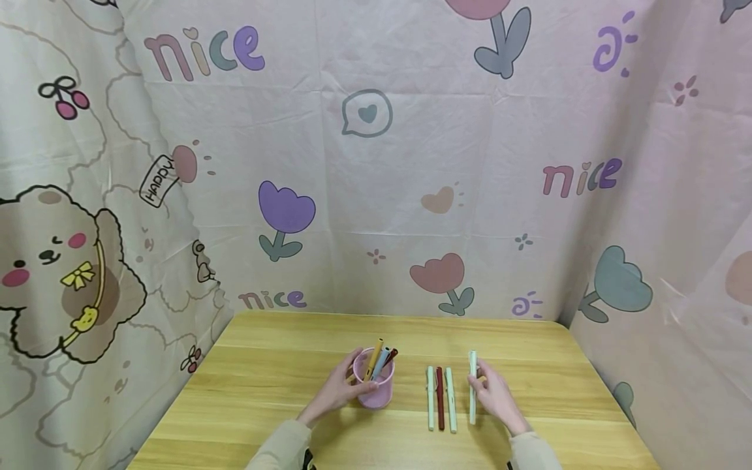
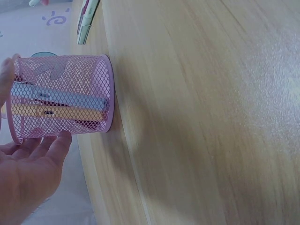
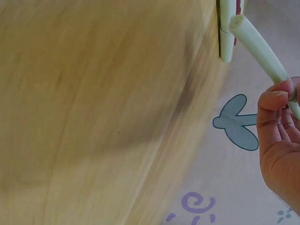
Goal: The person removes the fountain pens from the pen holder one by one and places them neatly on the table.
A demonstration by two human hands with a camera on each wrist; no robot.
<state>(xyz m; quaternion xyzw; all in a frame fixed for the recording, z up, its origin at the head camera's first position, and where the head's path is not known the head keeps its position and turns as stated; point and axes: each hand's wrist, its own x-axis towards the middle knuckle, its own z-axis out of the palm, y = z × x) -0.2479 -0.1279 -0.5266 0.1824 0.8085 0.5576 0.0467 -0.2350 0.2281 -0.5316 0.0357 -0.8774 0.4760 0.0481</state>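
A pink mesh pen cup [image 1: 376, 395] stands upright on the table, and my left hand [image 1: 342, 386] holds it by its left side and near rim. Inside are a yellow pen [image 1: 373, 360], a light blue pen [image 1: 380, 363] and a dark red pen [image 1: 390, 357]. My right hand [image 1: 492, 390] pinches a pale green pen [image 3: 258, 44], tilted above the table in the right wrist view. To its left lie two more pale green pens, one on the left [image 1: 431, 398] and one on the right [image 1: 451, 400], with a dark red pen [image 1: 440, 398] between them.
The wooden table [image 1: 264, 365] ends at the back against a printed cloth [image 1: 376, 274]. More cloth hangs along the left [image 1: 164, 261] and right [image 1: 675, 352] sides.
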